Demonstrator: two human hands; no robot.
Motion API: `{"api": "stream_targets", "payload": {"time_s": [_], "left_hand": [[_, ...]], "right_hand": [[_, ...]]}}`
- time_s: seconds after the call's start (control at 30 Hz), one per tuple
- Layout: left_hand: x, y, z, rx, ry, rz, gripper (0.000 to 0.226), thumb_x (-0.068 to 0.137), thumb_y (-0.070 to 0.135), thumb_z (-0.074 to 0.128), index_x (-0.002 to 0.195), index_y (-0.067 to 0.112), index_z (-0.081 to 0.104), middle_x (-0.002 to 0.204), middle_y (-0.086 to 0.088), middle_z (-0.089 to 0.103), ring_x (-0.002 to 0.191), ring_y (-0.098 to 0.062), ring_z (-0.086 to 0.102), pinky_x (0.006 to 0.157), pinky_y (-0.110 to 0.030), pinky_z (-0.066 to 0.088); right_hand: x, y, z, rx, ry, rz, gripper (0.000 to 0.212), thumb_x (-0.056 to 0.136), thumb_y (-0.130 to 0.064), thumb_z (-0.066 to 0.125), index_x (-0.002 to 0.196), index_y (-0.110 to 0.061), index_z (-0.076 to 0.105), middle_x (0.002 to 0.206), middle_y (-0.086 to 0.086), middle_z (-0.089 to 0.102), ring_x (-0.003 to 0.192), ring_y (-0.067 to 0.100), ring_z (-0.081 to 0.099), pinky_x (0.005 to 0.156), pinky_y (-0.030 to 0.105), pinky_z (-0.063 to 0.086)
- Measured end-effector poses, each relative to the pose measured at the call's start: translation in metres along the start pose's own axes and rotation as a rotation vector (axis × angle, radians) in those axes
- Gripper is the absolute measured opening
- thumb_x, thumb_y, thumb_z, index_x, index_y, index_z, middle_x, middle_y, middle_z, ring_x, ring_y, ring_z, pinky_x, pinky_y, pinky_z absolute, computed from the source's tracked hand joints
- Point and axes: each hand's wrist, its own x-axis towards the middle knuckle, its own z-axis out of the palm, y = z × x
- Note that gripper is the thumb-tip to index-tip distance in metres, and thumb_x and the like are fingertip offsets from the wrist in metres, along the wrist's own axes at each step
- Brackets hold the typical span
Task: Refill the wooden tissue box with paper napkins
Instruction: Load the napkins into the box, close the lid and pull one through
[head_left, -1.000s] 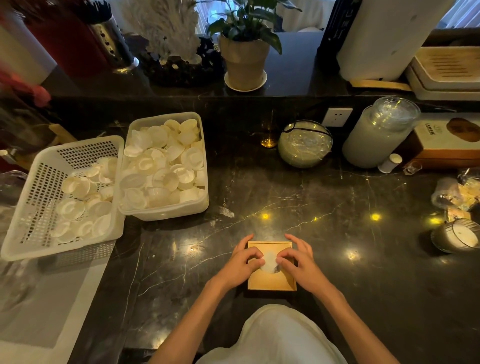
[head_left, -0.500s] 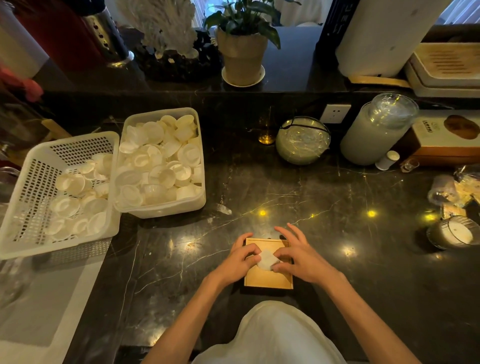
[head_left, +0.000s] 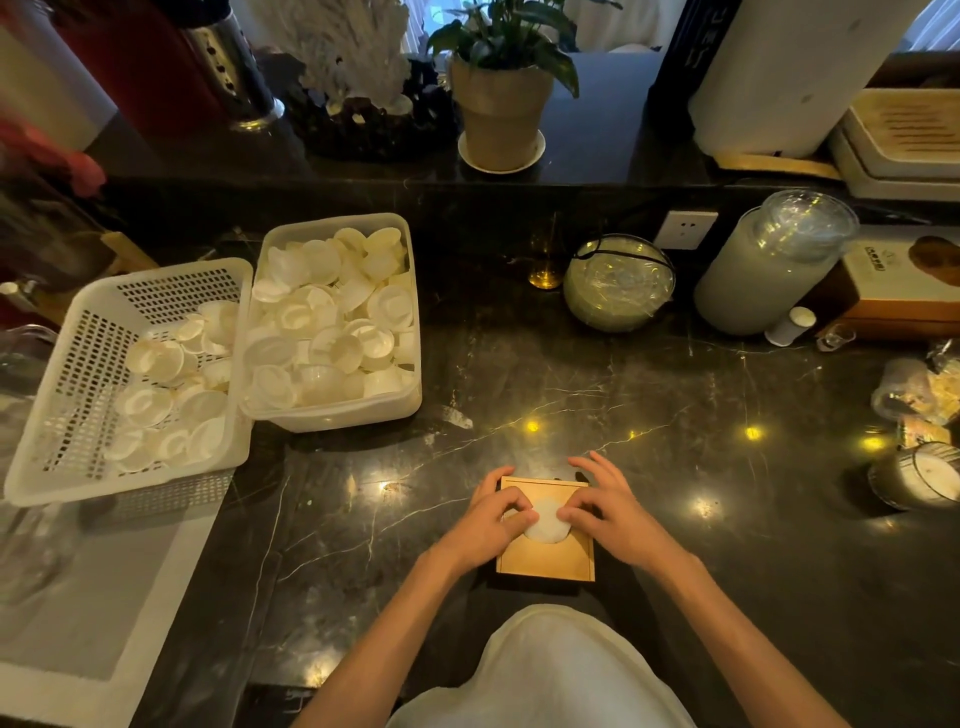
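A wooden tissue box (head_left: 545, 558) sits flat on the dark marble counter (head_left: 675, 519), close to the person's body at the near edge. Everything else can be placed from this box.

On top of the box, in the round opening at its middle, white paper napkin (head_left: 545, 525) shows as a pale rounded patch. The left hand (head_left: 485, 527) rests over the box's left side, its fingers curled in with the tips pressed to the left edge of the paper. The right hand (head_left: 610, 512) lies over the box's right and far corner; its thumb and forefinger meet at the right edge of the paper, while the other fingers are spread and reach past the box's far edge. Whether either hand truly pinches the paper or only presses on it cannot be told (the fingertips hide the spot).

Far to the left of the box stands a white slotted basket (head_left: 78, 364), and touching its right side a pale plastic tub (head_left: 332, 415), both filled with small white dishes. Beyond the box, toward the back wall, is a round glass jar (head_left: 618, 283), and to the right of that a tall frosted canister (head_left: 763, 270). On the raised ledge behind them a potted plant (head_left: 501, 104) stands on a saucer.
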Motion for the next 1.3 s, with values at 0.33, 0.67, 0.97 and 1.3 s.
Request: {"api": "stream_targets", "payload": {"time_s": [0.33, 0.67, 0.97, 1.3], "left_hand": [[-0.001, -0.003, 0.001, -0.003, 0.032, 0.021, 0.012, 0.091, 0.037, 0.063, 0.088, 0.025, 0.065, 0.157, 0.015, 0.019, 0.146, -0.012, 0.021, 0.119, -0.048, 0.026], [-0.001, 0.0, -0.003, -0.026, 0.025, 0.019, 0.012, 0.094, 0.029, 0.062, 0.088, 0.019, 0.066, 0.157, 0.008, 0.023, 0.143, -0.011, 0.026, 0.117, -0.045, 0.029], [0.003, -0.002, 0.001, 0.016, 0.047, 0.017, 0.012, 0.094, 0.03, 0.06, 0.087, 0.021, 0.064, 0.151, 0.009, 0.028, 0.137, -0.011, 0.033, 0.114, -0.04, 0.032], [0.006, -0.005, 0.006, 0.006, 0.069, 0.01, 0.013, 0.093, 0.032, 0.06, 0.081, 0.027, 0.061, 0.145, 0.011, 0.031, 0.134, -0.013, 0.036, 0.114, -0.046, 0.035]], "right_hand": [[-0.011, 0.003, 0.017, 0.217, 0.085, 0.095, 0.012, 0.095, -0.033, 0.059, 0.091, -0.023, 0.065, 0.151, -0.01, 0.027, 0.139, 0.005, 0.019, 0.117, 0.038, 0.023], [-0.007, 0.005, 0.014, 0.162, 0.02, 0.074, 0.009, 0.094, -0.033, 0.06, 0.088, -0.03, 0.066, 0.151, -0.012, 0.026, 0.133, 0.0, 0.018, 0.112, 0.033, 0.022], [-0.006, 0.007, 0.017, 0.166, 0.026, 0.079, 0.012, 0.095, -0.032, 0.058, 0.09, -0.026, 0.066, 0.151, -0.013, 0.026, 0.13, 0.0, 0.021, 0.108, 0.029, 0.024], [-0.005, 0.012, 0.021, 0.206, 0.031, 0.062, 0.01, 0.097, -0.03, 0.056, 0.091, -0.025, 0.064, 0.143, -0.02, 0.025, 0.137, 0.01, 0.028, 0.109, 0.031, 0.03]]}}
